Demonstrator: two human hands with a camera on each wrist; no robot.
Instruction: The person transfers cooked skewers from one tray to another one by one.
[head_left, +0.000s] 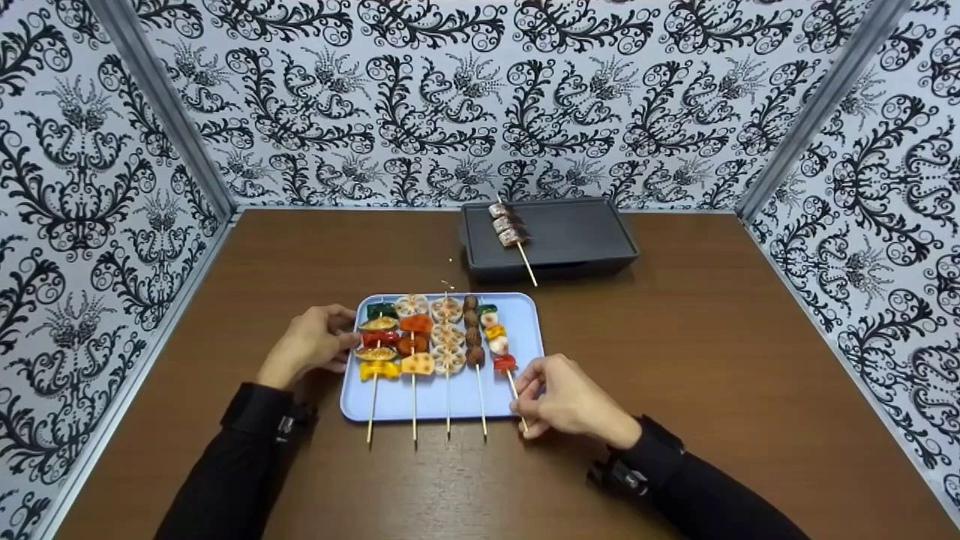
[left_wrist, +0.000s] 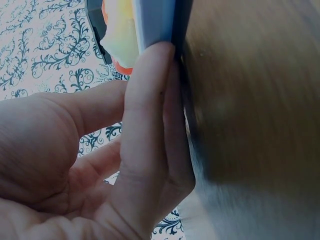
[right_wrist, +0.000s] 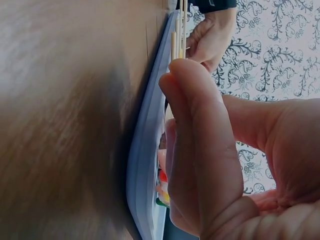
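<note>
Patterned walls enclosed the desk (head_left: 675,360), where the right hand (head_left: 566,401) pinched the rightmost skewer (head_left: 501,352), stick running 12-to-6, while the left hand (head_left: 311,345) touched the blue tray (head_left: 525,315) at 9 o'clock, fingers straight.

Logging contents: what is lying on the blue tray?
Five skewers of mixed food pieces lie side by side on the blue tray, sticks pointing toward the person. The right hand covers the rightmost stick's end.
</note>
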